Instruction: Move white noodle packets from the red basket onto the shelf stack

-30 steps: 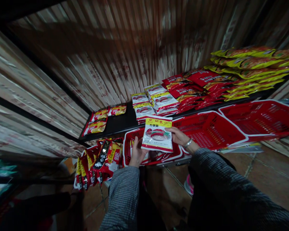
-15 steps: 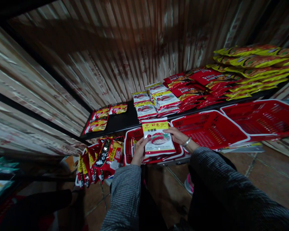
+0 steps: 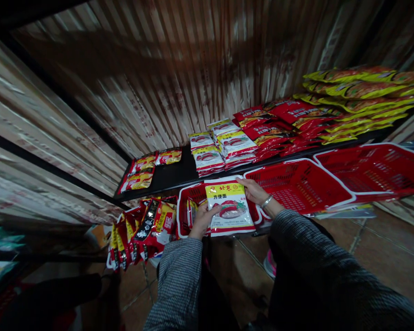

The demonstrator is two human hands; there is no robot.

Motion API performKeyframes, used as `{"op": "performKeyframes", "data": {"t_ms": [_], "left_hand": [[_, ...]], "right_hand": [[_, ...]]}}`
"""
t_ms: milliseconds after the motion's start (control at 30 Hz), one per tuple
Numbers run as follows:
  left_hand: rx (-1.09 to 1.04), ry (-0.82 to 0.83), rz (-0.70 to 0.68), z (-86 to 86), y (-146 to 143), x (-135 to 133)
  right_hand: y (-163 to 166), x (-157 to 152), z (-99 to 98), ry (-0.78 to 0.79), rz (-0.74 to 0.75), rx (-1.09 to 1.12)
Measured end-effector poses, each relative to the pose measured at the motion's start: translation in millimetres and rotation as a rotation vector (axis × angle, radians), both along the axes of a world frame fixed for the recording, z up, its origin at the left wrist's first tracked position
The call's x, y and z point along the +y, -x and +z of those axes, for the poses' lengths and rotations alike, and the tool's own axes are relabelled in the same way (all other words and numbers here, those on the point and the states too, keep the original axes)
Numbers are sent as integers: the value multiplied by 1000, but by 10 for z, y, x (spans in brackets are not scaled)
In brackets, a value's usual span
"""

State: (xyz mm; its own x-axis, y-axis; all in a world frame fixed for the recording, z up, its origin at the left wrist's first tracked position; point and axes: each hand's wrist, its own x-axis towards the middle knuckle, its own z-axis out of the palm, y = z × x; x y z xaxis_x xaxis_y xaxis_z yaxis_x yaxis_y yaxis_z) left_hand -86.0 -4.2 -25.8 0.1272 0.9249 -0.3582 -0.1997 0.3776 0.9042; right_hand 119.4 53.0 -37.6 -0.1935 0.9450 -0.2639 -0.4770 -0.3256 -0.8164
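Both my hands hold one white noodle packet (image 3: 232, 209) with a yellow top band and a red picture. My left hand (image 3: 203, 219) grips its left edge, thumb on the front. My right hand (image 3: 256, 193), with a silver bracelet at the wrist, pinches its upper right corner. The packet hangs flat over a red basket (image 3: 183, 216) that holds more packets. Just beyond it, on the black shelf (image 3: 172, 177), lie stacks of the same white packets (image 3: 224, 147).
Two more red baskets (image 3: 301, 186) (image 3: 376, 170) stand to the right. Red packets (image 3: 272, 126) and yellow packets (image 3: 359, 96) are piled on the shelf's right part, a few red-yellow packets (image 3: 145, 170) at its left. A bundle of red packets (image 3: 141, 232) leans left of the basket.
The packet has come down and toward me, from in front of the shelf edge to low over the basket. My left hand has taken hold of its left edge.
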Motion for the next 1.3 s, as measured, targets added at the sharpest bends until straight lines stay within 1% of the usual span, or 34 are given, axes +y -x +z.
{"op": "performKeyframes", "data": {"t_ms": [133, 233, 367, 467, 533, 633, 700, 767, 933, 1100, 1300], "left_hand": [[2, 14, -35, 32, -15, -7], [16, 24, -26, 53, -21, -7], [25, 31, -28, 75, -25, -19], [21, 31, -23, 75, -24, -27], [10, 29, -1, 56, -11, -21], [-15, 14, 66, 5, 21, 12], [-24, 0, 112, -29, 39, 41], [-23, -16, 138, -51, 47, 65], [-40, -32, 161, -29, 35, 89], [-95, -35, 258, 37, 43, 104], [-117, -37, 297, 80, 50, 105]], "right_hand": [[-28, 8, 16, 27, -64, 6], [-37, 20, 26, 41, -91, 23], [-83, 56, 22, 28, -127, -6], [-114, 64, 7, 21, -128, -25], [-112, 41, -11, 27, -82, -37], [-67, -34, -52, 28, 53, -57], [-27, -91, -83, 9, 141, -66], [3, -130, -101, -16, 192, -65], [21, -159, -76, -35, 215, -49], [30, -200, -56, -45, 349, -99], [31, -237, -57, -54, 372, -107]]}}
